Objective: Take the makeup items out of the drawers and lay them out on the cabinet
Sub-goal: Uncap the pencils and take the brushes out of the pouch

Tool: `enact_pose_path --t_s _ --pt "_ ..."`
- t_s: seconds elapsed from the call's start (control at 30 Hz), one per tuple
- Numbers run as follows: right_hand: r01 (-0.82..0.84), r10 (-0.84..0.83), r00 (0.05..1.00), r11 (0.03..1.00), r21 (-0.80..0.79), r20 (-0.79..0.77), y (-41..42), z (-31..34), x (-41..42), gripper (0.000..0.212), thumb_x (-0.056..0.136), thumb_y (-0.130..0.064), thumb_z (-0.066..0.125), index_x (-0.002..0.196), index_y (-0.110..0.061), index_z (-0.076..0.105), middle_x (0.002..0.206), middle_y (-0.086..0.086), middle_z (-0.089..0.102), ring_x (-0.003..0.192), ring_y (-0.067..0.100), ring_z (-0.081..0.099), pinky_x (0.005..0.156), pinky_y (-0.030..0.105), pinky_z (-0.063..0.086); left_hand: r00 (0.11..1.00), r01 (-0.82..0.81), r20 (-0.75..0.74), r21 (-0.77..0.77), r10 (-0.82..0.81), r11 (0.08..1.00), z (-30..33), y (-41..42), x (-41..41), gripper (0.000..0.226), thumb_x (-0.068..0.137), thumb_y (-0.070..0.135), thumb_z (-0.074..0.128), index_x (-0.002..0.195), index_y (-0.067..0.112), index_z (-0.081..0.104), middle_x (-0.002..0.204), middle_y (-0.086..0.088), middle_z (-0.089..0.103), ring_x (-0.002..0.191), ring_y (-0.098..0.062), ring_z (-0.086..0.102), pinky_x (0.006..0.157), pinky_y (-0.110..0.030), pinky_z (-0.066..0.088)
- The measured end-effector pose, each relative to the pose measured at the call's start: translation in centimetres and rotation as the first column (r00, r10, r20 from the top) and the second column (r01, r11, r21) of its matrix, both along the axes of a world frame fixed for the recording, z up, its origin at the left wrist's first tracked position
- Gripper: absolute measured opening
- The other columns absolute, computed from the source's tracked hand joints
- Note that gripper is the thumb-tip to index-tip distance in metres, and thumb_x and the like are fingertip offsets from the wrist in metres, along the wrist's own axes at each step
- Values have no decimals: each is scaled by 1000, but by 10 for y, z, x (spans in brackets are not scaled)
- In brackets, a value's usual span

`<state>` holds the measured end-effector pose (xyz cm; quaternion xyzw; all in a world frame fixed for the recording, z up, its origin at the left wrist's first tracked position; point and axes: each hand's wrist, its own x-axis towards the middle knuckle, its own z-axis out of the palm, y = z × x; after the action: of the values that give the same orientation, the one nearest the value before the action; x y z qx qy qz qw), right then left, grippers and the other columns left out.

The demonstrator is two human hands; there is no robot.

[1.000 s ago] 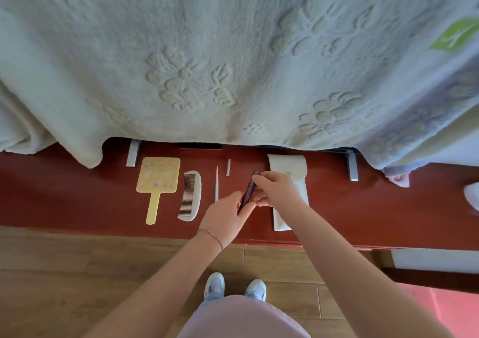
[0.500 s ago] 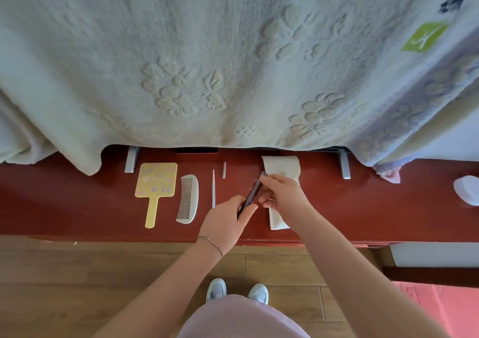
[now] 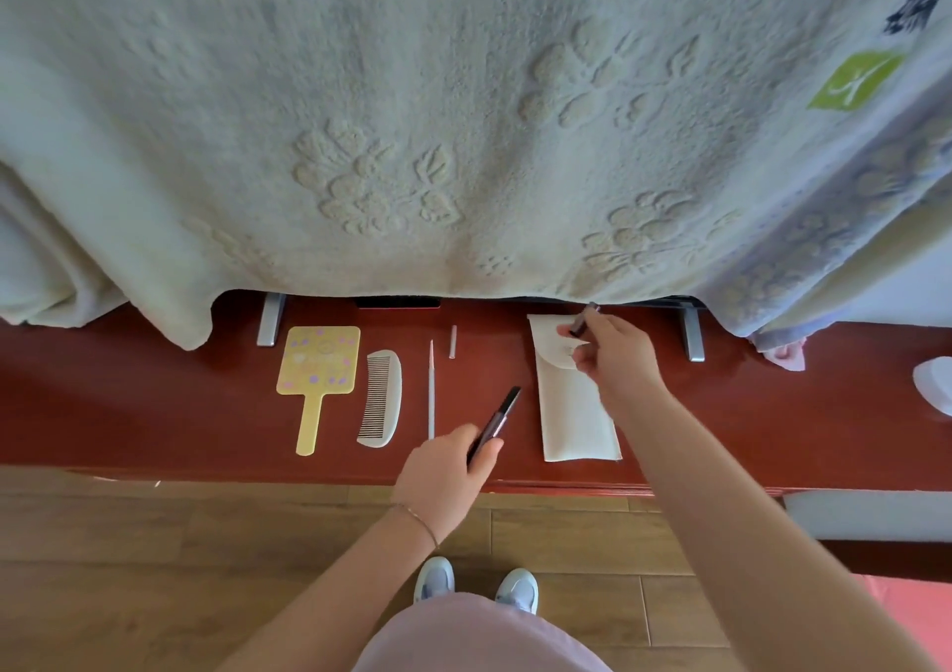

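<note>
Gripping a dark pencil (image 3: 495,420) by its lower end, the left hand (image 3: 442,481) hovers over the cabinet (image 3: 154,403) front edge. The right hand (image 3: 610,357) pinches the small cap (image 3: 583,320) above the white pouch (image 3: 574,414). Left of them (in a row) lie mirror (image 3: 315,370), comb (image 3: 380,398) and thin stick (image 3: 431,388).

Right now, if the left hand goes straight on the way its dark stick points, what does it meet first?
The left hand aims the dark stick up-right. First in line looks like the white pouch, though height is unclear.
</note>
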<state>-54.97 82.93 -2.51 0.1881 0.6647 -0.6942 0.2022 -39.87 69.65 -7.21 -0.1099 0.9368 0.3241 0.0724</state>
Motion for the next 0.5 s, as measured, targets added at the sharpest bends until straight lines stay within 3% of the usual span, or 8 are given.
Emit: enact_pose_path --t_s 0.1,0.2,0.33,0.5 --pt "-206 223 973 954 218 -53 6 0 -9 23 89 -22 55 69 -13 61 83 6 71 45 13 46 49 23 37 995 -95 13 1 95 995 -2 -5 4 29 94 46 37 80 24 50 54 11 46 50 -9 51 45 -18 39" --pt "-273 291 957 896 351 0 -6 -9 -5 20 87 -24 57 69 -15 60 71 3 68 44 15 41 48 24 35 996 -87 -9 -103 86 991 4 -7 -10 34 94 48 31 76 26 50 56 8 47 51 -9 50 46 -23 40" --pt "-361 381 923 804 473 57 -24 -27 -1 21 85 -31 61 71 -16 56 57 1 60 46 13 40 51 25 35 999 -34 19 -291 42 956 2 -11 -29 39 95 45 24 89 24 56 69 7 55 63 -12 56 50 -24 44" --pt "-487 516 846 649 584 133 -44 -44 -5 19 87 -32 56 81 -14 56 61 3 63 44 13 48 47 22 39 990 10 136 -389 47 921 -5 -12 -48 42 97 44 23 104 18 55 84 0 64 77 -20 63 56 -27 44"
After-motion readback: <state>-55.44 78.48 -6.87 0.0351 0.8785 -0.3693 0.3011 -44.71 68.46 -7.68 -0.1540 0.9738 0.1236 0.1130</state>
